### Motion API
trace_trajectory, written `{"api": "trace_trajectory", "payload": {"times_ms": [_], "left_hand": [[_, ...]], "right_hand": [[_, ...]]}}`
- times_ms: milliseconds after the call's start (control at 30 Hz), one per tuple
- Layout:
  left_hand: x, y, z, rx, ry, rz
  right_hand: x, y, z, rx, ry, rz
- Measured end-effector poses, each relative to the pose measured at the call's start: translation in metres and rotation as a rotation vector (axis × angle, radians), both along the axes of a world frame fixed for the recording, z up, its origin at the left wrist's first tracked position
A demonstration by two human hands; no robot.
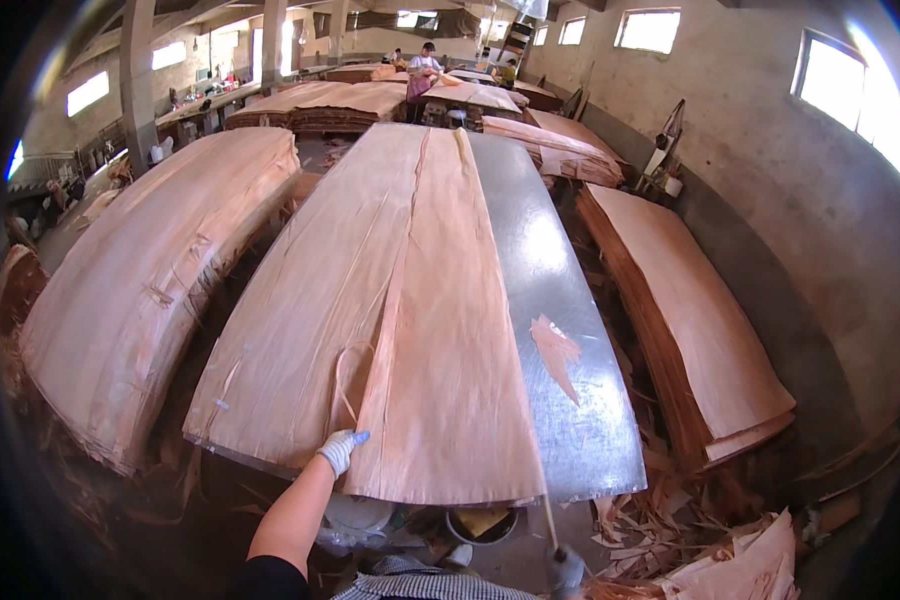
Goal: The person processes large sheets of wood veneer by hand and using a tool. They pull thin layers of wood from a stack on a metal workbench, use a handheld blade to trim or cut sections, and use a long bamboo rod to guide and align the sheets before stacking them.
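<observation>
Two long sheets of pale reddish wood veneer lie lengthwise on a shiny metal-topped table, their edges meeting along an uneven seam. My left hand [339, 452], in a white glove with blue fingertips, grips the near left corner of the right veneer sheet [450, 400]. Under that hand, the left veneer sheet [280, 350] spreads outward. A thin curled veneer strip [338, 378] loops up beside the seam. Low in view, my right hand [567, 570], in a dark grey glove, is closed around a thin pale stick or strip [550, 522] reaching the sheet's near right corner.
The bare metal tabletop [570, 440] carries a torn veneer scrap [555, 355]. Tall veneer stacks flank the table, one on the left [150, 290] and one on the right [690, 300]. Scraps [730, 565] litter the floor; a bucket [482, 524] stands below the edge. Another person [425, 75] works far off.
</observation>
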State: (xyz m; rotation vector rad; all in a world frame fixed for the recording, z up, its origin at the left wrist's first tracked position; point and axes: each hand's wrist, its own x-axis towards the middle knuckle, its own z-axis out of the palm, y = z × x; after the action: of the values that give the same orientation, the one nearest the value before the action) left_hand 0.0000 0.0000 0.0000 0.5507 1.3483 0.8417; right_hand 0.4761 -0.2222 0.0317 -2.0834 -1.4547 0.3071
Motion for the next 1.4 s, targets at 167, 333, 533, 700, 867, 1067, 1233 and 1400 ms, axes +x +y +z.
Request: {"api": "trace_trajectory", "payload": {"times_ms": [167,333,533,700,867,1067,1233,1400], "left_hand": [[0.051,-0.005,0.036,-0.095,0.184,-0.2],[-0.011,-0.012,-0.012,-0.065,0.224,-0.115],[0.025,-0.009,-0.007,0.041,0.084,-0.008],[0.021,-0.008,-0.024,0.011,0.096,0.048],[0.027,-0.006,-0.01,0.073,0.206,0.082],[0.08,-0.032,0.07,0.27,0.372,0.008],[0.075,-0.094,0.001,0.154,0.493,0.127],[0.09,-0.072,0.009,0.169,0.329,0.217]], "right_hand": [[0.022,0.01,-0.06,-0.109,0.555,-0.055],[-0.035,0.093,0.051,-0.209,1.018,-0.093],[0.024,0.118,0.022,0.036,0.901,-0.081],[0.012,0.148,0.048,0.085,0.898,-0.159],[0.034,0.185,0.035,0.012,0.797,-0.149],[0.086,0.17,-0.021,0.08,0.545,-0.108],[0.056,0.119,0.007,-0.074,0.66,-0.153],[0.057,0.141,0.034,-0.087,0.6,-0.123]]}}
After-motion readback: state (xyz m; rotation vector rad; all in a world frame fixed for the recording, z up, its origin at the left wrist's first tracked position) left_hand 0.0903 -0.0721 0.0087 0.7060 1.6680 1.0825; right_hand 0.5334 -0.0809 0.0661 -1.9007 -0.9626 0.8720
